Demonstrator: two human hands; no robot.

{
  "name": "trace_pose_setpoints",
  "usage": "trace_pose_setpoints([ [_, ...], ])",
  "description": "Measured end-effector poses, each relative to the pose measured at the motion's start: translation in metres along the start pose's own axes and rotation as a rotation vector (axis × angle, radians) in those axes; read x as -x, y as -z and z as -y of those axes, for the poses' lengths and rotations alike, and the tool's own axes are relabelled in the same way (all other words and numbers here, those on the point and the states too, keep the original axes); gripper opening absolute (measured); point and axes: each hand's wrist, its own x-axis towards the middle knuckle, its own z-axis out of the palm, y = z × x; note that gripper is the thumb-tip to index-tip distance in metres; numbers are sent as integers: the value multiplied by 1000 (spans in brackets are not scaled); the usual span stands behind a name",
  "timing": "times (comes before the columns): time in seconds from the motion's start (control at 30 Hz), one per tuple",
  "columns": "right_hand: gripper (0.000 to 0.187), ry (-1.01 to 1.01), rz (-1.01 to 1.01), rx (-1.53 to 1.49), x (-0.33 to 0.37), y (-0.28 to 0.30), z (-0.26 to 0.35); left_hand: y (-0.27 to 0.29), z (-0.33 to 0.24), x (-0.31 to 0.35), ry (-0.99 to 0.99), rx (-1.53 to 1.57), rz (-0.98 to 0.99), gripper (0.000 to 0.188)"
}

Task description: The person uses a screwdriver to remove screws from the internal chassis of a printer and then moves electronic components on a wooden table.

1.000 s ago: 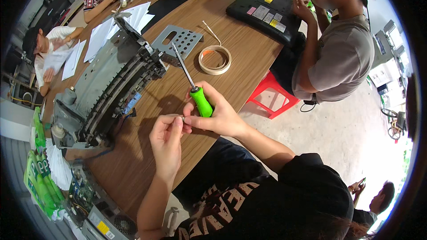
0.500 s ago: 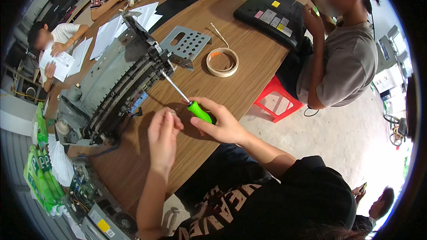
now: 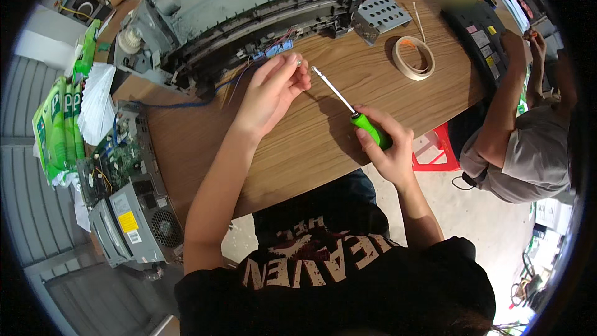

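Note:
My right hand [image 3: 392, 149] is wrapped round the green handle of a screwdriver [image 3: 370, 130]. Its bright metal shaft points up and to the left. Just left of the tip, my left hand [image 3: 273, 90] is closed in a pinch on a small shiny metal piece [image 3: 299, 63] that looks like a screw. A gap separates this piece from the screwdriver tip. Beyond both hands lies a large grey and black printer frame [image 3: 249, 18], with a blue connector [image 3: 283, 45] and thin wires at its near side.
Right of the frame are a perforated metal bracket [image 3: 384, 11] and a roll of tape [image 3: 404, 68]. An opened computer case [image 3: 149, 211] stands at left beside green packages [image 3: 59, 124]. A co-worker [image 3: 522, 143] leans over a black laptop [image 3: 482, 37] by a red stool [image 3: 438, 152].
The screwdriver has come away from the printer frame, its tip now near my left fingertips. The small metal piece now shows in my left pinch. The view has turned leftward and down.

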Motion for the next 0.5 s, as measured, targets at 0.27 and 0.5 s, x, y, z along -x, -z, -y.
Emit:
trace_pose_setpoints([
  [0.27, 31, 92, 1, 33, -3, 0, -2, 10, 6, 0, 41, -34, 32, 19],
  [0.5, 32, 57, 45, 47, -4, 3, -1, 9, 3, -2, 66, -43, 18, 18],
])
